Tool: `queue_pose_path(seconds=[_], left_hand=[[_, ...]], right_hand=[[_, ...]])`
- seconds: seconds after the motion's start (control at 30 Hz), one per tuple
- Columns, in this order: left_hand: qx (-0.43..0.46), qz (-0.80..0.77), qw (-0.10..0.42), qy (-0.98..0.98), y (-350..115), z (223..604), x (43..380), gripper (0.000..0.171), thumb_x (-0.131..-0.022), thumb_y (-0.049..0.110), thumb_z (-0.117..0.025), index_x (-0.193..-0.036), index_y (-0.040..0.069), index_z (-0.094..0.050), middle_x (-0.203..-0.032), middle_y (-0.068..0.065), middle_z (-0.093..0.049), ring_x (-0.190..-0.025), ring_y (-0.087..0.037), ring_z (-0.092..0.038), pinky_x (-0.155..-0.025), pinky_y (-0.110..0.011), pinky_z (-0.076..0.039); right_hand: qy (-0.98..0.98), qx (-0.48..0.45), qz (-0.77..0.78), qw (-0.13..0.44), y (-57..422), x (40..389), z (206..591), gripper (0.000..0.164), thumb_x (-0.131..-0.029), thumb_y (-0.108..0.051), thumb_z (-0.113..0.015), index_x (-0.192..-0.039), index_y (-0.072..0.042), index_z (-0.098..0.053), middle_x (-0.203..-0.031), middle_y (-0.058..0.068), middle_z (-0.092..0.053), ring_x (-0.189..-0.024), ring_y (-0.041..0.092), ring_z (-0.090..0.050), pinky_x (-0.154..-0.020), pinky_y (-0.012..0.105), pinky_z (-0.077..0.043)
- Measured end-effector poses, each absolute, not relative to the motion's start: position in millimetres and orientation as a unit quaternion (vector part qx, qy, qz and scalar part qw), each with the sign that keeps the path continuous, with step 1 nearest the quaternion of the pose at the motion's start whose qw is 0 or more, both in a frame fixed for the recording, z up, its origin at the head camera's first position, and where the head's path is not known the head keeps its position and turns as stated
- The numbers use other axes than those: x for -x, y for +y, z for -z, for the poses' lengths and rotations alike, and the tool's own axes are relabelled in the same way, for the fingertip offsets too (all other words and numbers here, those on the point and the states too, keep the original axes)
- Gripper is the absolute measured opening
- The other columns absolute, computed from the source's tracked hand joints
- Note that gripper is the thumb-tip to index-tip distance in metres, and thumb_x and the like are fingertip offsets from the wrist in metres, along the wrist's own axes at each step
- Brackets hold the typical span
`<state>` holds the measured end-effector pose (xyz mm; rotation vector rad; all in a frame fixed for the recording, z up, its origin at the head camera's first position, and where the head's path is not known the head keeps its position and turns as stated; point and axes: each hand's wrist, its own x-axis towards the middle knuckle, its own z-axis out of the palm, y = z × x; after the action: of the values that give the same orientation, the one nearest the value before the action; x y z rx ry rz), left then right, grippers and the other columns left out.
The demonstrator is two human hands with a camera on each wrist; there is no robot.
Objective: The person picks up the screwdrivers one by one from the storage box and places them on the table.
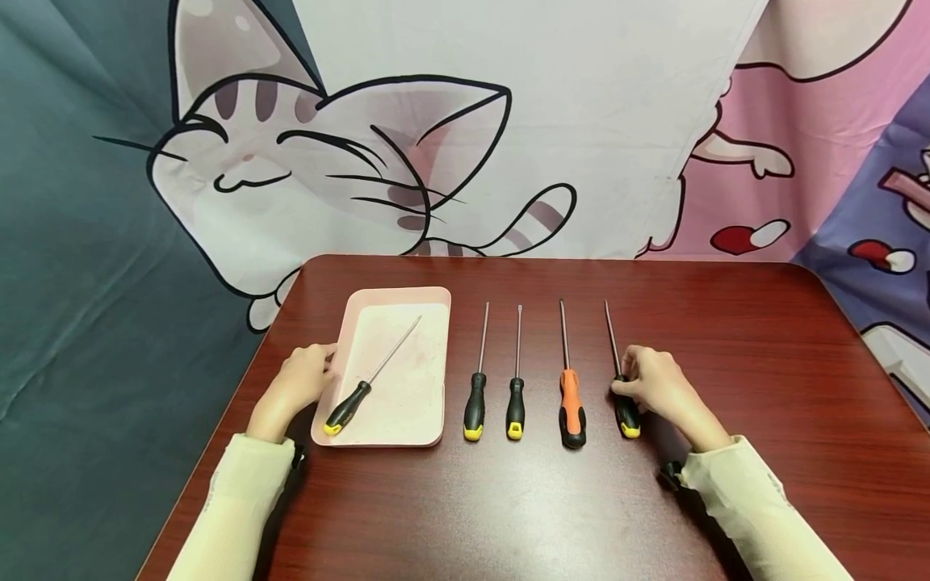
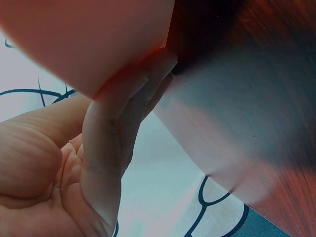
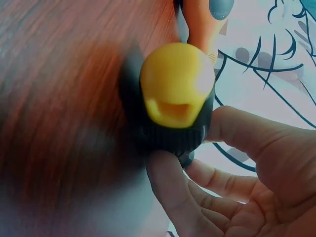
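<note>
At the left rim of a shallow pink tray point(image 1: 410, 436), my left hand point(image 1: 298, 379) grips the edge; the left wrist view shows its fingers against the tray's side point(image 2: 94, 39). Inside the tray a black screwdriver point(image 1: 350, 406) with a yellow end lies slantwise. My right hand point(image 1: 663, 387) pinches the handle of the rightmost screwdriver point(image 1: 628, 420), black with a yellow butt, between thumb and fingers. Up close in the right wrist view, that yellow butt point(image 3: 175, 81) partly hides the handle. The screwdriver appears to lie at table level, shaft pointing away.
Between tray and right hand, three screwdrivers lie side by side: a black-and-yellow one point(image 1: 475, 407), a second, slimmer one point(image 1: 516, 407), and an orange-and-black one point(image 1: 571, 403). All rest on a reddish-brown table point(image 1: 523, 516). Behind hangs a cloth point(image 1: 617, 105) with cartoon drawings.
</note>
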<state>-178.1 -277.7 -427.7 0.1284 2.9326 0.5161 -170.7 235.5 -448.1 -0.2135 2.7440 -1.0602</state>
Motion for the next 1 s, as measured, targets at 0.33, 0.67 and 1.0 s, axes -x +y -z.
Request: queue_pose_path(seconds=[0.33,0.67,1.0], left_hand=[[-0.044,-0.174,0.081,0.98,-277.8,427.0,177.7,0.047,-0.091,-0.005,-0.06,-0.136,-0.015,-0.051,-0.106,-0.029,-0.069,-0.101,-0.042,-0.067,-0.083,-0.057,-0.053],[-0.047,-0.172,0.08,0.981,-279.4,429.4,178.3,0.046,-0.092,-0.003,-0.061,-0.135,-0.015,-0.051,-0.108,-0.03,-0.068,-0.102,-0.042,-0.067,-0.084,-0.057,-0.053],[-0.048,-0.176,0.082,0.98,-279.2,427.0,177.0,0.046,-0.093,-0.003,-0.062,-0.135,-0.016,-0.051,-0.108,-0.031,-0.068,-0.101,-0.043,-0.067,-0.083,-0.056,-0.054]], right_hand=[[0.93,0.076,0.342,0.106,232.7,168.9,445.8,0.02,-0.08,-0.003,-0.073,-0.085,0.004,-0.055,-0.061,0.006,-0.054,-0.045,0.019,-0.059,-0.043,0.031,-0.052],[0.944,0.09,0.3,0.101,232.3,169.6,442.3,0.028,-0.086,-0.014,-0.076,-0.078,-0.002,-0.051,-0.063,0.005,-0.053,-0.043,0.017,-0.059,-0.046,0.032,-0.05],[0.957,0.086,0.268,0.073,228.9,174.0,433.4,0.032,-0.089,-0.018,-0.073,-0.075,-0.004,-0.048,-0.057,0.005,-0.05,-0.045,0.014,-0.054,-0.046,0.032,-0.044]])
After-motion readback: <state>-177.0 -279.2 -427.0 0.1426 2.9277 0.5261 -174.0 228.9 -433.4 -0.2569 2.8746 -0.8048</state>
